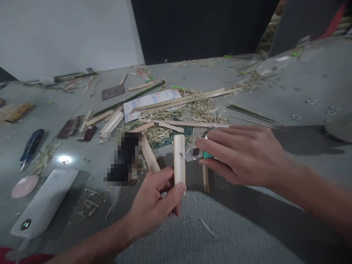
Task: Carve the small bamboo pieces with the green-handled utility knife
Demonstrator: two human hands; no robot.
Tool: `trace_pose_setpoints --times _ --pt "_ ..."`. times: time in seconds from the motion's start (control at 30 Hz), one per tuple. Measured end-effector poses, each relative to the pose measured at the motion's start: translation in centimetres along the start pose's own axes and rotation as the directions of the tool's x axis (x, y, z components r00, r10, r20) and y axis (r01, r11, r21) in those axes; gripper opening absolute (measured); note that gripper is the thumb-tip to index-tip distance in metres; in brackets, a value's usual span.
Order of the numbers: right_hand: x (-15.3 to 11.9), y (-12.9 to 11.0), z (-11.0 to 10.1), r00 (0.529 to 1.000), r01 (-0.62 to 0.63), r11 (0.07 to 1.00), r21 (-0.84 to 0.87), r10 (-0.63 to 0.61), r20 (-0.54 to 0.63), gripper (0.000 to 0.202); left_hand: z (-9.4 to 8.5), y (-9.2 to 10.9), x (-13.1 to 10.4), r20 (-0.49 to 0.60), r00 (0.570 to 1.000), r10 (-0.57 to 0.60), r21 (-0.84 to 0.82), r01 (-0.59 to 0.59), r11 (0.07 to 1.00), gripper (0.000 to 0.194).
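A pale strip of split bamboo [179, 159] stands upright between the thumb and fingers of my left hand [158, 196]. My right hand [242, 154] is closed around the green handle of a utility knife [194, 154]. Its blade points left and meets, or nearly meets, the strip's right side; a small dark mark shows there. Another bamboo piece [150, 154] leans just behind my left hand. Below the knife, a thin strip [205, 179] is partly covered by my right hand.
Shavings [206, 106] and bamboo strips surround a printed white card [154, 102]. On the left lie a screwdriver [32, 146], a white power bank [45, 205] and a pink oval object [25, 186]. Several metal washers [313, 101] are at right. A pixelated patch hides something dark left of centre.
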State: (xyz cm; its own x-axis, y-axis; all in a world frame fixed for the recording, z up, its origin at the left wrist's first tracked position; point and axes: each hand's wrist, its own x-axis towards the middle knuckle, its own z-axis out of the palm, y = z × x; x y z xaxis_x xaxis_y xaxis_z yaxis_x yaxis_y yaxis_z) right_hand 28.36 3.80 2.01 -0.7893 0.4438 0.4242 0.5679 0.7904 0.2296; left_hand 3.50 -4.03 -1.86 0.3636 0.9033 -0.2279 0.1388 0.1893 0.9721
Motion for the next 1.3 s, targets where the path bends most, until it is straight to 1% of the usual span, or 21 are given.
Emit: trace_pose_setpoints --times 0.1,0.27,0.33,0.37,0.43,0.47,0.5,0.53,0.57,0.6,0.63,0.67,0.7,0.8,0.9,1.0,1.1,1.2,1.3 --pt "0.1 0.0 0.0 1.000 -0.021 1.000 -0.014 0.021 -0.015 0.021 -0.1 0.1 0.0 -0.006 0.999 0.037 0.051 -0.036 0.998 0.027" --pt "0.1 -0.5 0.1 0.999 -0.029 0.999 -0.041 0.029 -0.016 0.023 -0.6 0.0 0.0 -0.039 0.998 0.050 0.159 -0.043 0.986 0.029" --pt "0.1 -0.4 0.1 0.999 -0.040 0.998 -0.053 0.039 -0.018 0.023 -0.6 -0.1 0.0 -0.036 0.998 0.054 0.197 -0.046 0.979 0.029" --pt "0.0 -0.1 0.1 0.998 -0.067 0.995 -0.067 0.066 -0.022 0.023 -0.5 -0.3 0.0 -0.017 0.998 0.068 0.217 -0.063 0.974 0.029" --pt "0.0 1.1 0.0 0.984 -0.176 0.978 -0.109 0.172 -0.044 0.025 -0.2 -0.6 -0.1 0.080 0.987 0.140 0.269 -0.157 0.950 0.027" --pt "-0.1 2.0 0.0 0.959 -0.278 0.950 -0.139 0.268 -0.089 0.026 0.0 -0.7 -0.1 0.143 0.974 0.174 0.291 -0.210 0.934 0.026" --pt "-0.2 2.9 -0.1 0.933 -0.355 0.921 -0.159 0.338 -0.125 0.028 0.2 -0.8 -0.1 0.194 0.962 0.190 0.300 -0.243 0.923 0.025" --pt "-0.4 3.8 -0.2 0.903 -0.422 0.890 -0.173 0.397 -0.162 0.029 0.4 -0.9 -0.1 0.213 0.961 0.175 0.293 -0.234 0.927 0.024" --pt "-0.5 4.6 -0.3 0.877 -0.476 0.861 -0.179 0.449 -0.172 0.032 0.5 -0.9 0.0 0.201 0.970 0.140 0.274 -0.193 0.942 0.024" --pt "-0.6 5.2 -0.3 0.853 -0.519 0.839 -0.164 0.496 -0.163 0.033 0.5 -0.9 0.1 0.163 0.982 0.094 0.245 -0.132 0.961 0.024" --pt "-0.7 5.5 -0.3 0.850 -0.526 0.838 -0.145 0.509 -0.136 0.033 0.5 -0.9 0.2 0.121 0.991 0.051 0.207 -0.075 0.975 0.025" --pt "-0.8 5.6 -0.3 0.857 -0.514 0.849 -0.119 0.503 -0.111 0.033 0.4 -0.9 0.3 0.085 0.996 0.021 0.173 -0.036 0.984 0.025" --pt "-0.8 5.3 -0.2 0.876 -0.480 0.873 -0.088 0.473 -0.090 0.032 0.3 -0.9 0.5 0.058 0.998 0.002 0.145 -0.010 0.989 0.025" --pt "-0.5 3.8 0.1 0.946 -0.318 0.948 0.003 0.317 -0.061 0.030 0.0 -1.0 0.7 0.005 0.999 -0.039 0.092 0.038 0.995 0.024" --pt "-0.3 2.0 0.3 0.985 -0.170 0.978 0.118 0.172 -0.012 0.024 -0.2 -1.1 0.8 -0.041 0.998 -0.057 0.070 0.060 0.996 0.024" --pt "-0.1 0.6 0.3 0.997 -0.076 0.977 0.200 0.071 0.033 0.024 -0.2 -1.0 0.9 -0.056 0.997 -0.050 0.055 0.053 0.997 0.024" --pt "0.0 -0.4 0.4 0.996 -0.033 0.978 0.208 0.015 0.088 0.030 -0.2 -0.8 1.0 -0.058 0.998 -0.039 0.052 0.042 0.998 0.021" --pt "0.0 -0.6 0.4 0.995 -0.028 0.984 0.178 0.010 0.103 0.029 -0.1 -0.9 0.7 -0.040 0.999 -0.019 0.072 0.022 0.997 0.021" --pt "-0.1 0.2 0.2 0.997 -0.050 0.995 0.087 0.046 0.054 0.027 0.2 -1.2 0.3 0.013 1.000 -0.009 0.125 0.007 0.992 0.024"
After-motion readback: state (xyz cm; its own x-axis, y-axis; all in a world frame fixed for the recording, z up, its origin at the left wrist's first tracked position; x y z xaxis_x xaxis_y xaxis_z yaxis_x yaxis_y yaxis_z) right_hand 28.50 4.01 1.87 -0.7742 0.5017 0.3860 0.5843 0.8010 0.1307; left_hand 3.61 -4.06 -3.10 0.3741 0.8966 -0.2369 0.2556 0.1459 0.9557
